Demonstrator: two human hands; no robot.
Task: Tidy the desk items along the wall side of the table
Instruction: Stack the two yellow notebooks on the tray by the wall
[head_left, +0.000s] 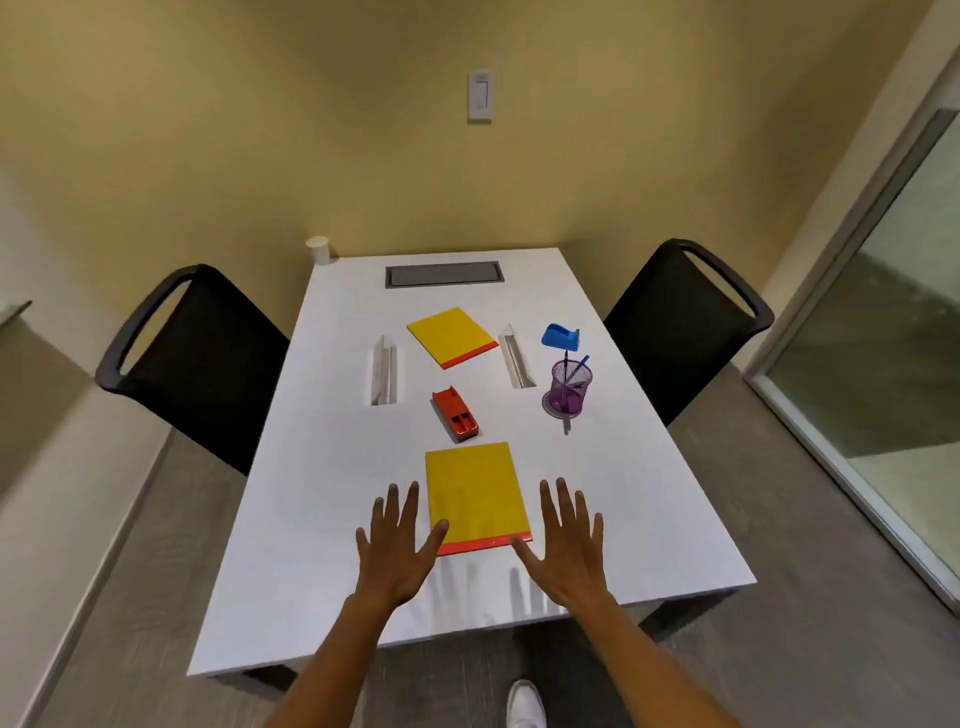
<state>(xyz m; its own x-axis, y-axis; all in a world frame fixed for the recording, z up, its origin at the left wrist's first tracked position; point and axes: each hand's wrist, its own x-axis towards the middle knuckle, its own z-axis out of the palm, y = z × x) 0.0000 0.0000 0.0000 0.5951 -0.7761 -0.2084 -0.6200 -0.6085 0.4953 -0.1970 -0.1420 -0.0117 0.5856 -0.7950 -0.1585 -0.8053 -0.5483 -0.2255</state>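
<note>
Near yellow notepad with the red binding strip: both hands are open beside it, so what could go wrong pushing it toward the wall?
1. The red stapler lies just beyond the near yellow notepad; a straight push would likely shove it along.
2. The purple mesh pen cup, upright with pens, could tip if bumped.
3. The left hand and right hand touch only the near corners, so the notepad may skew.

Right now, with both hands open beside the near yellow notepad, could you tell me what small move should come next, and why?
Probably close both hands on the near yellow notepad: the left hand and right hand flank it, open, thumbs at its red edge.
</note>
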